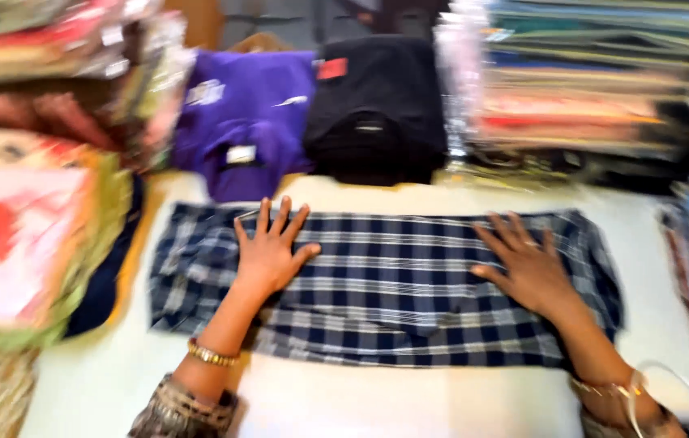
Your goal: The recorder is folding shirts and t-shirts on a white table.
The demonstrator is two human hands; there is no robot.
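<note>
Head view, blurred | navy-and-white plaid folded cloth (385, 284) lies flat across the white tabletop (377, 401) | left hand (270, 253) spread, palm pressed on the cloth's left part | right hand (527, 264) spread, flat on its right part | folded purple shirt (243, 118) and folded black shirt (377, 105) beyond | stacked fabrics (596, 81) at right

Purple tee (241, 122) & black tee (375, 105) behind; blurry, prob. fabric stacks (596, 81) both sides.

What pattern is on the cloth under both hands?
The folded cloth is a navy and white check, seen in the head view.
</note>
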